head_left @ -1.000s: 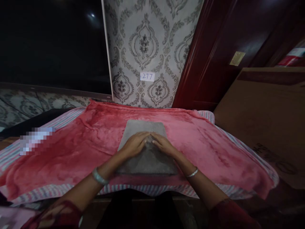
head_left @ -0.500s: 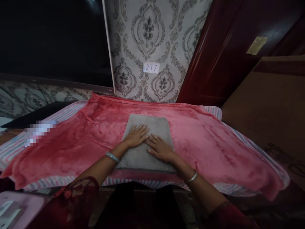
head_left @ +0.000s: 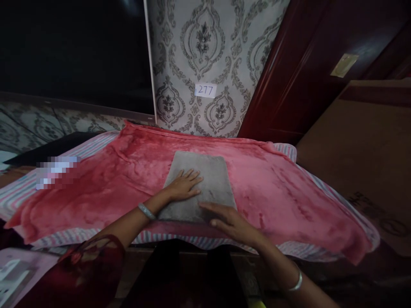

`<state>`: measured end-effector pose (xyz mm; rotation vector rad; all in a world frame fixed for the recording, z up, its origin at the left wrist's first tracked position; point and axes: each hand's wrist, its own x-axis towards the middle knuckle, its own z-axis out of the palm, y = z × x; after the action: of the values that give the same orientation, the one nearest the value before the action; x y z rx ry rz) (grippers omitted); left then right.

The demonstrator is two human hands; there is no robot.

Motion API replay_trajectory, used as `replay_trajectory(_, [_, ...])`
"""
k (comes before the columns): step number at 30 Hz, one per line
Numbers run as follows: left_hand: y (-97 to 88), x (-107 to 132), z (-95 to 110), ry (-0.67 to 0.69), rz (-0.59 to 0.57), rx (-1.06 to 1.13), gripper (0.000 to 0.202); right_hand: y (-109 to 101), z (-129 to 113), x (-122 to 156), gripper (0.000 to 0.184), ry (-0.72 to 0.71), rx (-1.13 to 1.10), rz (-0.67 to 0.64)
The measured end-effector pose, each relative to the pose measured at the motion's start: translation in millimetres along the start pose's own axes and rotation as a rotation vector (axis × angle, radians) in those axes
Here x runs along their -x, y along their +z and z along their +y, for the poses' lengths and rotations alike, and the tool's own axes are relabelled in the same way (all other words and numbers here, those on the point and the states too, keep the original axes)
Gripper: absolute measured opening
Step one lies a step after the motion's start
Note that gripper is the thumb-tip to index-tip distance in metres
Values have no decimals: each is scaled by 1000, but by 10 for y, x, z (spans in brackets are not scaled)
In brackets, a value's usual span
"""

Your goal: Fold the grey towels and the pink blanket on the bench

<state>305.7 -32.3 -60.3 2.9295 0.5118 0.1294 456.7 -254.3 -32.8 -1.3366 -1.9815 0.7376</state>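
I noted left hand (head_left: 184, 187) spread flat on grey cloth (head_left: 212, 179), nine o'clock; right hand (head_left: 229, 220), thumb parted, four o'clock.

Only one text read clean: "277", handwritten in dark ink on a white note (head_left: 205, 90). Note was on the patterned wall (head_left: 202, 40), beyond the left hand (head_left: 184, 187) and right hand (head_left: 233, 222), well apart from both. Cardboard box (head_left: 366, 145), well right of the right hand, carried dark printed characters (head_left: 362, 202) and a round mark (head_left: 394, 227) near them; too dim to read. TV (head_left: 73, 51), beyond and left of the left hand, had a tiny mark (head_left: 150, 118) on its lower frame, too small to make out.
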Motion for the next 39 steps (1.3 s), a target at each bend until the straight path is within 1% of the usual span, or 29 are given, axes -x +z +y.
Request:
replay_trajectory(2, [25,236,116,56,6,28,68,-128,116,-162,56,2,23,141])
replay_trajectory(4, [67,497,228,85,31,32,67,-207,289,-392,59,-14,71,215])
replay_trajectory(6, [122,738,314,80,71,9,64,-221,492,-664,62,-34,125,220])
replay_trajectory(8, [188,934,364,69,110,-22,63,-179,680,-937,63,-49,189,189])
replay_trajectory(11, [299,1166,390,75,180,-65,65,-70,844,-1265,61,-37,303,128])
replay_trajectory(13, [362,1313,405,82,228,-77,64,4,851,-1393,62,-5,395,97])
replay_trajectory(15, [391,1460,425,95,277,-54,61,74,790,-1445,63,35,487,57])
replay_trajectory(17, [364,1576,434,106,346,18,52,143,694,-1440,63,40,556,-27])
replay_trajectory(19, [268,1604,405,87,449,127,41,208,597,-1409,62,15,588,-112])
replay_trajectory(20, [196,1566,370,78,493,182,38,238,553,-1393,61,5,591,-136])
replay_trajectory(22, [23,1373,255,73,529,273,39,291,477,-1374,59,-5,577,-134])
replay_trajectory(23, [-66,1221,176,93,509,302,41,316,443,-1371,59,-18,567,-129])
replay_trajectory(25, [-214,844,-6,109,454,331,45,366,381,-1371,58,-70,554,-133])
replay_trajectory(26, [-263,638,-102,113,411,326,47,389,354,-1371,58,-98,553,-140])
replay_trajectory(28, [-297,249,-278,70,253,270,51,424,311,-1368,59,-138,554,-157])
replay_trajectory(30, [-253,-55,-419,-15,112,159,56,439,285,-1363,60,-146,547,-157])
replay_trajectory(31, [-211,-162,-475,-47,70,105,58,439,279,-1362,61,-146,541,-156])
replay_trajectory(32, [-162,-239,-522,-66,54,61,58,436,277,-1362,61,-143,536,-154])
replay_trajectory(34, [-68,-314,-597,-60,66,19,57,427,279,-1365,61,-137,525,-152])
replay_trajectory(36, [-5,-325,-652,-40,85,16,58,423,284,-1370,61,-137,514,-155])
replay_trajectory(39, [16,-311,-709,-28,68,25,60,427,284,-1371,60,-143,513,-147])
